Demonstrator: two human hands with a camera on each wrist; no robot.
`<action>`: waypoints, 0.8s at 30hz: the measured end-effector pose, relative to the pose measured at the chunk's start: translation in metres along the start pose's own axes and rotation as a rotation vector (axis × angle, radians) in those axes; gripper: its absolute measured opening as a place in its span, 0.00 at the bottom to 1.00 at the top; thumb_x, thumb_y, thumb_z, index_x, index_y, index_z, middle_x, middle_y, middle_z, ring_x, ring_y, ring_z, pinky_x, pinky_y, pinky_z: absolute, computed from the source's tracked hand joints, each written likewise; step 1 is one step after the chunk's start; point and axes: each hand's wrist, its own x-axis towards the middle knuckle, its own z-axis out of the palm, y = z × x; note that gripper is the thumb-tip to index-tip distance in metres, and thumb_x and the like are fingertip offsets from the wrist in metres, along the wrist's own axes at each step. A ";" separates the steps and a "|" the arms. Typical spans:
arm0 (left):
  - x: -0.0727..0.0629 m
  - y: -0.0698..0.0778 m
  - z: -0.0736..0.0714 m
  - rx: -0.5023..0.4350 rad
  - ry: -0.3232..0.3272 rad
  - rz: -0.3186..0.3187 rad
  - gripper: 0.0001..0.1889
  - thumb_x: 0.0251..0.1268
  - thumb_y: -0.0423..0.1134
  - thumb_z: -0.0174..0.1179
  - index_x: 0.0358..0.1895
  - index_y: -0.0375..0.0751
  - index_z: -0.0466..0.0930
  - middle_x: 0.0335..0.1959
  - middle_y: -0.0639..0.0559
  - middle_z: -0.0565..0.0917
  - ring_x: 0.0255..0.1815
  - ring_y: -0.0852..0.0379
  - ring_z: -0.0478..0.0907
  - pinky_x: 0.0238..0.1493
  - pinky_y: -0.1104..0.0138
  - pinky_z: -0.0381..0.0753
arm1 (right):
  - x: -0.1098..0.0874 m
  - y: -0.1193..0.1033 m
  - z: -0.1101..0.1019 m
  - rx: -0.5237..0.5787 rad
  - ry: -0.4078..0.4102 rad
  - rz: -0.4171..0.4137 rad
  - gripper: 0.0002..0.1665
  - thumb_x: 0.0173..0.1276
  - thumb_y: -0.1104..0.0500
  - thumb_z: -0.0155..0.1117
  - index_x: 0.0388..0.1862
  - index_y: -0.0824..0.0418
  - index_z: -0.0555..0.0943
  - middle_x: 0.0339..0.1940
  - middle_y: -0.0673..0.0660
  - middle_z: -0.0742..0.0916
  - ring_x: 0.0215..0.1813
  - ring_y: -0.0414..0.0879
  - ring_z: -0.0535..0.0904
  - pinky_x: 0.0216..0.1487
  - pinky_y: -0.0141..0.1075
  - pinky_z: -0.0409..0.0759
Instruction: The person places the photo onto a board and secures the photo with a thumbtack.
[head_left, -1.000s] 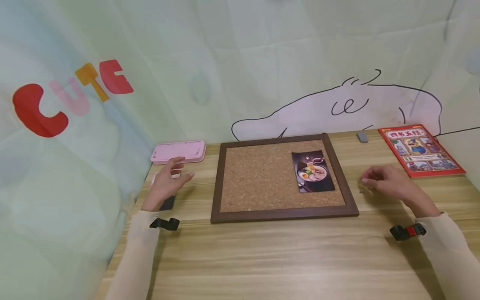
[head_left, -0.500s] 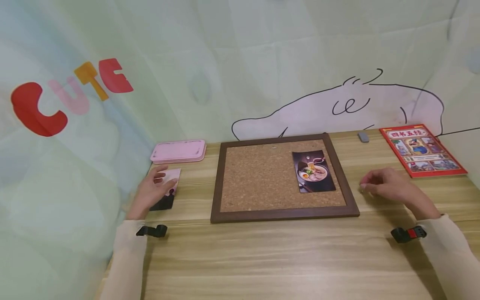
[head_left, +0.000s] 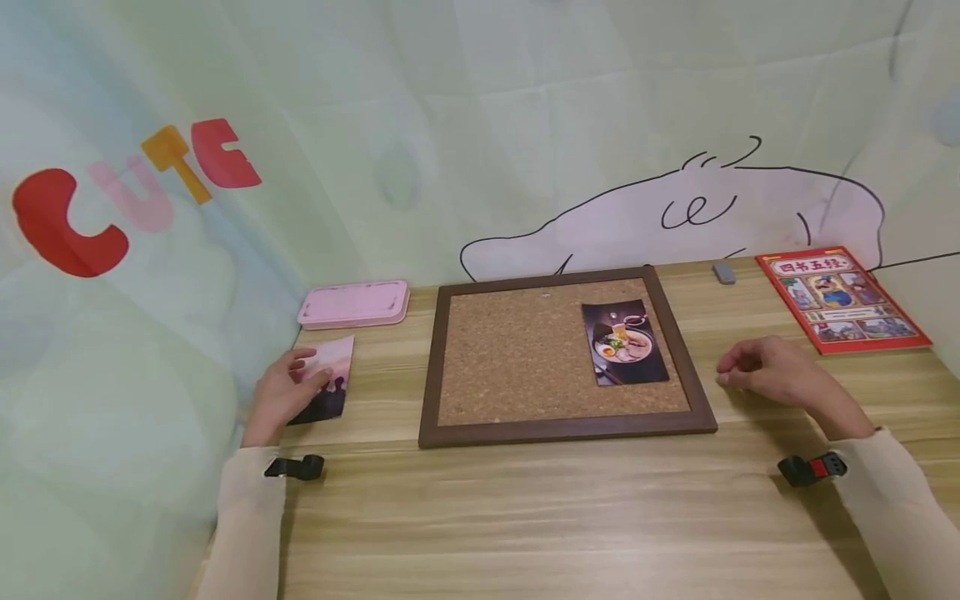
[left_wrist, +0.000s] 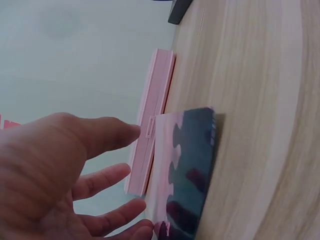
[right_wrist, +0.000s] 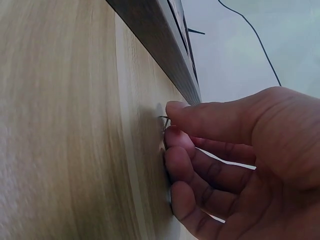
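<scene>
Got my left hand [head_left: 277, 392] loose over a photo [head_left: 339, 358], left edge of the table [head_left: 525, 517]; right hand [head_left: 776, 372] pinching a pin [right_wrist: 165, 122].

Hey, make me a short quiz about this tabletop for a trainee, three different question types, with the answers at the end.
1. In the head view, where on the corkboard is the noodle photo? a) left half b) right half c) exact centre

2. True or false: in the head view, the red book lies to the right of the corkboard.

3. Which of the person's hands is closer to the pink case?

Key: 1. b. 2. True. 3. The left hand.
</scene>
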 end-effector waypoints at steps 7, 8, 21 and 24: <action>0.001 -0.005 0.000 0.014 0.085 -0.002 0.30 0.77 0.44 0.63 0.76 0.34 0.70 0.76 0.21 0.69 0.71 0.28 0.71 0.74 0.38 0.71 | 0.001 0.002 0.000 -0.008 0.006 -0.011 0.11 0.74 0.58 0.71 0.47 0.66 0.88 0.42 0.61 0.89 0.44 0.51 0.78 0.44 0.38 0.73; 0.001 -0.005 0.000 0.021 0.094 -0.003 0.30 0.76 0.43 0.63 0.75 0.34 0.70 0.76 0.21 0.69 0.71 0.28 0.71 0.74 0.38 0.71 | 0.001 0.002 0.000 -0.010 0.006 -0.014 0.11 0.74 0.59 0.71 0.47 0.66 0.88 0.42 0.61 0.90 0.44 0.51 0.78 0.44 0.38 0.73; -0.001 -0.008 0.000 0.169 0.081 0.032 0.34 0.71 0.45 0.68 0.74 0.32 0.70 0.67 0.19 0.74 0.66 0.25 0.70 0.65 0.36 0.71 | 0.000 0.005 -0.001 0.012 0.013 -0.040 0.10 0.77 0.65 0.64 0.50 0.66 0.89 0.50 0.67 0.91 0.47 0.51 0.81 0.47 0.37 0.76; 0.000 -0.008 0.002 0.191 0.073 0.027 0.34 0.71 0.44 0.68 0.74 0.33 0.70 0.67 0.19 0.74 0.65 0.25 0.70 0.65 0.36 0.70 | 0.000 0.004 0.000 0.018 0.019 -0.025 0.12 0.79 0.66 0.60 0.51 0.65 0.89 0.51 0.68 0.90 0.47 0.52 0.80 0.44 0.37 0.76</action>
